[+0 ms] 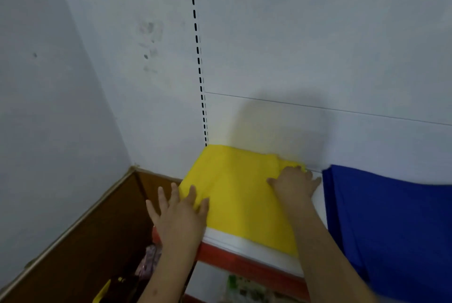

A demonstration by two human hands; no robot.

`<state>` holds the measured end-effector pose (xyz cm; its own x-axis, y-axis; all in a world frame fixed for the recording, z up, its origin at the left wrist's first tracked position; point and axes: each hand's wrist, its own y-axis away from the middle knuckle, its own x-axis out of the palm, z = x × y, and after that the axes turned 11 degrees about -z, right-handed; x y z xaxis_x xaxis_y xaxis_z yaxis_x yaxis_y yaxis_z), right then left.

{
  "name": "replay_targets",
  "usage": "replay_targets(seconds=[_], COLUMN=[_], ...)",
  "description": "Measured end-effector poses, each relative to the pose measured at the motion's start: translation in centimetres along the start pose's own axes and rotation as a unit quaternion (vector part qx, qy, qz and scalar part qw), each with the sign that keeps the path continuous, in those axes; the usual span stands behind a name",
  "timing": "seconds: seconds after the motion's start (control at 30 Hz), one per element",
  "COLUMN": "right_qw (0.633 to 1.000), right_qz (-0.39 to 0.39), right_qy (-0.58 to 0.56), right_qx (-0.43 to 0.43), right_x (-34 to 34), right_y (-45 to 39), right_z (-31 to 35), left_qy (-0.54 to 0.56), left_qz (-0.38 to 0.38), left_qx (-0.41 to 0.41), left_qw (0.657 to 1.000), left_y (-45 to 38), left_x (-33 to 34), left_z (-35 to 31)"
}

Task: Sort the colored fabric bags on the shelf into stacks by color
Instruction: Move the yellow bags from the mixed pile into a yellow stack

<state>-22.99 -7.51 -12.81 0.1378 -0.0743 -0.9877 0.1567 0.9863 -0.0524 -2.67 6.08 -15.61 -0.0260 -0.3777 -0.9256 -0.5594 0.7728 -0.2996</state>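
A flat stack of yellow fabric bags (238,192) lies at the left end of the white shelf (234,242), against the back wall. My left hand (181,212) lies with spread, straight fingers on the stack's front left corner. My right hand (294,182) presses flat on the stack's back right corner, fingers straight. To the right, a gap of bare shelf apart, sits a stack of blue fabric bags (389,224), running out of view at the right edge.
The shelf has a red front edge (244,264). A slotted upright rail (199,62) runs up the white wall behind the yellow stack. A brown wooden cabinet or box (102,236) stands below left, with cloth and a yellow item inside.
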Motion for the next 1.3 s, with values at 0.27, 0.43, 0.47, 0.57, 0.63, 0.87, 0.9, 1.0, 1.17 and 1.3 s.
replay_targets(seconds=[0.27, 0.43, 0.47, 0.57, 0.63, 0.87, 0.9, 1.0, 1.17, 1.3], right_qw=[0.981, 0.874, 0.848, 0.750, 0.713, 0.643, 0.628, 0.646, 0.657, 0.612], right_qz=[-0.111, 0.003, 0.056, 0.150, 0.113, -0.130, -0.163, -0.276, -0.411, -0.479], right_qy=[-0.160, -0.472, -0.508, -0.620, -0.669, -0.695, -0.694, -0.629, -0.537, -0.503], right_qx=[0.008, 0.116, 0.143, 0.176, 0.176, 0.295, 0.311, 0.333, 0.332, 0.378], right_x=[-4.0, -9.0, -9.6, -11.0, -11.5, -14.1, -14.5, -15.5, -16.1, -16.8], right_y=[4.5, 8.6, 9.3, 12.4, 14.3, 18.6, 19.6, 23.1, 30.0, 35.3], right_z=[-0.1, -2.1, -2.8, -5.1, -6.7, -14.1, -15.6, -20.7, -30.8, -40.9], left_qy=[0.256, 0.636, 0.670, 0.739, 0.754, 0.730, 0.728, 0.704, 0.636, 0.576], left_qz=[-0.038, 0.139, 0.165, 0.229, 0.242, 0.342, 0.362, 0.337, 0.363, 0.360], left_qx=[0.110, -0.015, -0.051, -0.127, -0.111, -0.004, 0.003, 0.065, 0.185, 0.276], left_qw=[0.960, 0.759, 0.722, 0.620, 0.601, 0.592, 0.583, 0.622, 0.656, 0.680], left_y=[-0.8, 0.2, 0.4, 0.9, 1.4, 5.3, 6.4, 9.9, 17.9, 26.4], left_x=[-0.8, -6.1, -6.6, -7.3, -8.0, -10.4, -10.6, -10.6, -10.5, -11.0], left_z=[-0.1, -0.1, 0.0, -0.1, -0.3, -4.6, -5.6, -9.2, -16.0, -22.7])
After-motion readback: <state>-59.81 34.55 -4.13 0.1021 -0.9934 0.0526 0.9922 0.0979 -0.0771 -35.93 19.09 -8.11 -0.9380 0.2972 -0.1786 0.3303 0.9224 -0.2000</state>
